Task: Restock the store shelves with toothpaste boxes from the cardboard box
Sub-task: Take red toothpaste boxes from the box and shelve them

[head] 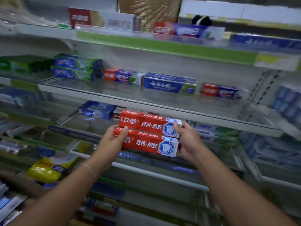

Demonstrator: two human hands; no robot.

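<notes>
Between the two hands, just before the lower shelf (146, 170), two stacked red boxes (146, 134) lie lengthwise left to right, left hand (110, 141) gripping one end, right hand (187, 141) the other, shelf gap straight ahead.

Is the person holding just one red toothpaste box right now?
No, two red toothpaste boxes are stacked together, with the left hand gripping one end and the right hand gripping the other.
</notes>
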